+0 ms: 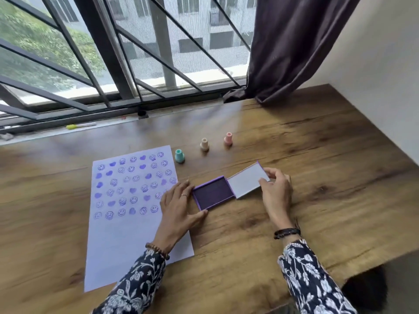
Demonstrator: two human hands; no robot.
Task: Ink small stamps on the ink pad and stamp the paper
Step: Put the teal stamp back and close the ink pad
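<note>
A purple ink pad [213,192] lies open on the wooden table [317,155], its white lid [246,180] hinged out to the right. My left hand [179,205] braces the pad's left and front edges, fingers spread. My right hand [275,191] pinches the lid's right edge between thumb and fingers. A white paper [127,227] on the left carries rows of purple smiley and heart prints over its upper half. Three small stamps stand upright behind the pad: teal [179,156], cream [204,144] and pink [228,138].
A barred window [113,64] runs along the table's far edge, with a yellow-capped marker [78,126] on its sill. A dark curtain [294,41] hangs at the back right. The table's right edge meets a white wall [385,87].
</note>
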